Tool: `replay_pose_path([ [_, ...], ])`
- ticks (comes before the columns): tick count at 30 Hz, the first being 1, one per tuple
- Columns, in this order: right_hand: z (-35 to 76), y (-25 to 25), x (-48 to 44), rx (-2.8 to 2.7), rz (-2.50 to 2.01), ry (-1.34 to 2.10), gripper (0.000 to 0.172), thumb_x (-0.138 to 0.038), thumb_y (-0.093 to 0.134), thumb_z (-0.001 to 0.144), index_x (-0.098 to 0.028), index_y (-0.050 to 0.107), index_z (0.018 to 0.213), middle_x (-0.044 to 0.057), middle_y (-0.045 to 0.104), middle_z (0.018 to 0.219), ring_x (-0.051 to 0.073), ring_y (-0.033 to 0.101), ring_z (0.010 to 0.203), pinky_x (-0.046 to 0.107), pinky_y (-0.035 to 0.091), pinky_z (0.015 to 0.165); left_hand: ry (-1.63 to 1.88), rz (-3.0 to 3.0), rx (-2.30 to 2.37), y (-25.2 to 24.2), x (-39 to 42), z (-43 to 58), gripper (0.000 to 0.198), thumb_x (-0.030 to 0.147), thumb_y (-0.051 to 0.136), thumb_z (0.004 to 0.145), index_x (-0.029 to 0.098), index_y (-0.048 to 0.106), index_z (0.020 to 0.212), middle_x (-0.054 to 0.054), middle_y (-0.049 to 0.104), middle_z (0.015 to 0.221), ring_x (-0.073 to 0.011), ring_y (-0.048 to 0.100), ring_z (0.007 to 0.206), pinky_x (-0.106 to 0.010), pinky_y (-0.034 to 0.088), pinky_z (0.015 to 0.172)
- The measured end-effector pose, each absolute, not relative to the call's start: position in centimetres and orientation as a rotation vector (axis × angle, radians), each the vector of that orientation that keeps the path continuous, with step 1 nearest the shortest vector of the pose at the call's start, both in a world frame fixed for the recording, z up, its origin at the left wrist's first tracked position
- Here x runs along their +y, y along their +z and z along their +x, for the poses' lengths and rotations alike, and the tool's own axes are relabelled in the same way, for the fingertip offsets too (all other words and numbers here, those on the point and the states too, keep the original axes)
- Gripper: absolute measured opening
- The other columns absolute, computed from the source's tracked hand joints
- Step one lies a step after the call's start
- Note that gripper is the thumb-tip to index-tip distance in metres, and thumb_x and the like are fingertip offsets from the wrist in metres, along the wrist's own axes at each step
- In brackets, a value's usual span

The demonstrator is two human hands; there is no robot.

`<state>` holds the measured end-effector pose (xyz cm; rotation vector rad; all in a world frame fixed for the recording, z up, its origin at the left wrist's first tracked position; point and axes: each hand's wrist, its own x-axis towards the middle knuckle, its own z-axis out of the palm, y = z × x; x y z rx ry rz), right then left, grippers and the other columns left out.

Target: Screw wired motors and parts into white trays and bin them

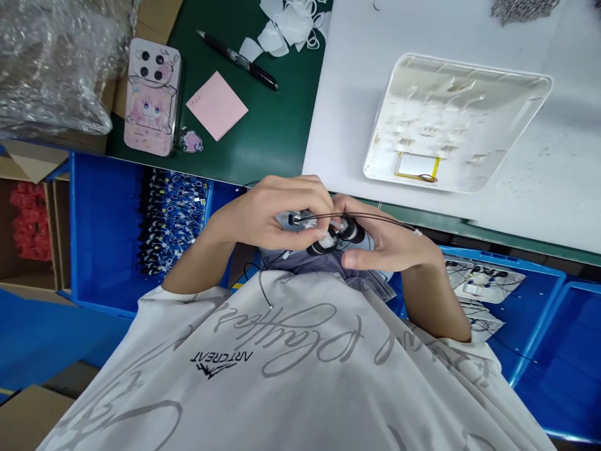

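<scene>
My left hand (286, 210) is closed, with thumb and forefinger pinched beside small black-and-white round parts with thin wires (323, 243). A small piece with a black end (295, 219) shows between these fingers. My right hand (389, 238) curls around the same cluster from the other side, its thumb held apart. Two thin dark wires (370, 217) run across the right hand to a small white plug (417, 232). Fingers hide much of the cluster, and its exact kind is unclear. Both hands are over my lap, in front of the table edge.
On the white surface lies a white plastic housing (474, 119) containing a yellow-edged flat part (417, 166). A phone (151, 97), sticky notes (216, 105) and pen (239, 59) lie on the green mat. Blue bins (106, 238) with wired parts flank me; bubble wrap (56, 62) is far left.
</scene>
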<state>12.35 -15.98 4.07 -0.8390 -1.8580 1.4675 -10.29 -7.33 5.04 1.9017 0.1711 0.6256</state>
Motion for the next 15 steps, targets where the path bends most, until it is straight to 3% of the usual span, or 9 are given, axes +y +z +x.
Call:
replay_pose_path([
  [3, 12.3, 3.1, -16.2, -1.83, -0.823, 1.463, 0.043, -0.049, 0.076, 0.092, -0.017, 0.054, 0.111, 0.002, 0.061, 0.102, 0.007, 0.055, 0.087, 0.019, 0.045, 0.076, 0.653, 1.853, 0.19, 4.8, -7.5, -10.4, 0.01, 0.02, 0.078, 0.083, 0.027, 0.072, 0.083, -0.002, 0.075, 0.076, -0.0185, 0.073, 0.073, -0.032, 0.06, 0.072],
  [5, 12.4, 2.7, -16.7, -1.728, -0.849, 1.484, 0.042, -0.037, 0.074, 0.094, -0.019, 0.052, 0.125, 0.004, 0.065, 0.114, 0.008, 0.064, 0.099, 0.018, 0.05, 0.085, 0.683, 1.835, 0.218, 4.7, -7.6, -10.5, 0.01, 0.02, 0.079, 0.082, 0.026, 0.071, 0.083, -0.003, 0.075, 0.076, -0.0185, 0.072, 0.071, -0.031, 0.059, 0.068],
  [8, 12.6, 2.6, -17.9, -1.65, -0.982, 1.377, 0.055, -0.032, 0.074, 0.094, -0.023, 0.047, 0.141, 0.007, 0.064, 0.132, 0.013, 0.067, 0.12, 0.023, 0.055, 0.102, 0.72, 1.813, 0.189, 4.6, -7.5, -10.4, 0.011, 0.018, 0.079, 0.082, 0.024, 0.071, 0.087, -0.003, 0.074, 0.078, -0.0169, 0.071, 0.07, -0.029, 0.059, 0.065],
  [12, 12.2, 2.5, -19.3, -1.589, -1.123, 0.968, 0.043, -0.028, 0.068, 0.097, -0.026, 0.053, 0.138, 0.006, 0.062, 0.141, 0.018, 0.063, 0.133, 0.033, 0.056, 0.113, 0.891, 1.726, 0.136, 4.7, -7.5, -9.8, 0.005, 0.02, 0.072, 0.091, 0.022, 0.07, 0.094, -0.003, 0.07, 0.077, -0.0158, 0.073, 0.072, -0.026, 0.059, 0.062],
  [15, 11.5, 2.2, -19.9, -1.654, -1.098, 0.501, 0.039, -0.033, 0.07, 0.096, -0.024, 0.056, 0.131, 0.009, 0.063, 0.138, 0.021, 0.063, 0.132, 0.04, 0.056, 0.112, 0.975, 1.632, 0.222, 5.1, -7.7, -9.5, 0.006, 0.024, 0.068, 0.095, 0.02, 0.068, 0.09, -0.003, 0.068, 0.076, -0.0155, 0.072, 0.073, -0.026, 0.059, 0.062],
])
